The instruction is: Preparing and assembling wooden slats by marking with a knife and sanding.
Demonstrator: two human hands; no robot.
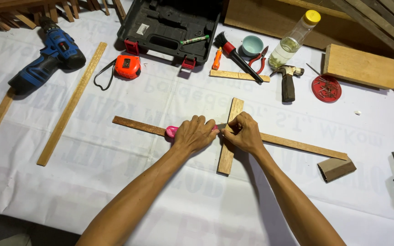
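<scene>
A pink cutter lay on brown wooden strips, near a blue drill, orange tape measure and red dish.

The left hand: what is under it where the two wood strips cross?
A pink-handled tool sticks out from under the left hand, lying along the long darker strip. The right hand pinches beside it on the short pale strip. The tool's tip is mostly covered.

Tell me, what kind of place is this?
Probably a small woodworking bench: a drill, a hammer and a lid of nails lie around, and both hands press on crossed wood strips.
</scene>
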